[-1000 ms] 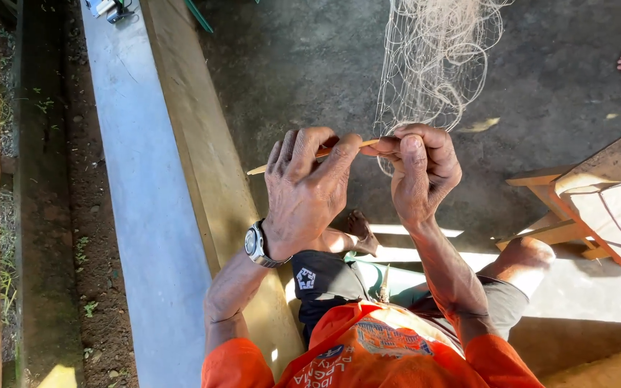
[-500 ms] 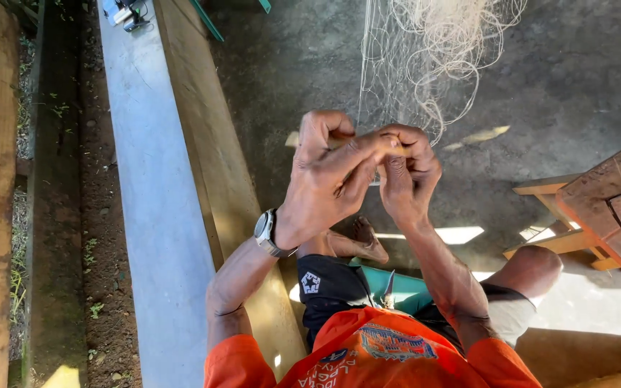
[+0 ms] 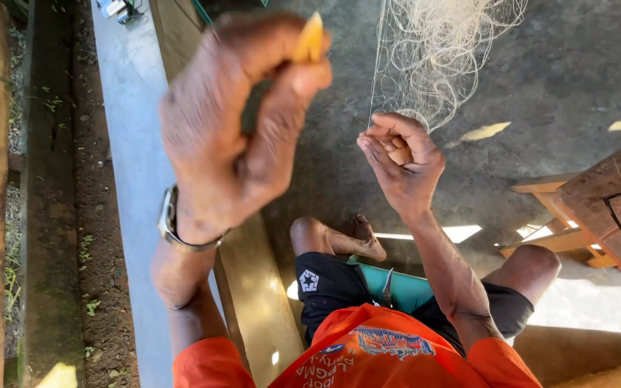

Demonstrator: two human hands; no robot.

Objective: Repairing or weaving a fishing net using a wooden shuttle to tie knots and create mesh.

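Note:
A pale, tangled fishing net (image 3: 443,54) hangs in front of me at the top of the head view. My left hand (image 3: 235,129) is raised close to the camera and blurred, pinching a yellow netting needle (image 3: 310,37) between thumb and fingers. A watch sits on that wrist. My right hand (image 3: 400,162) is lower, at the net's bottom edge, its fingers curled around a small tan wooden piece (image 3: 400,154) and the net's strands. A thin line runs up from this hand into the net.
I sit with bare legs on a concrete floor (image 3: 555,79). A wooden beam (image 3: 253,287) and a grey concrete strip (image 3: 127,144) run along my left. A wooden stool (image 3: 598,208) stands at the right. A teal object (image 3: 404,287) lies in my lap.
My hands were together at the net. The left hand has pulled up and away toward the camera with the yellow needle, while the right hand stays at the net's edge.

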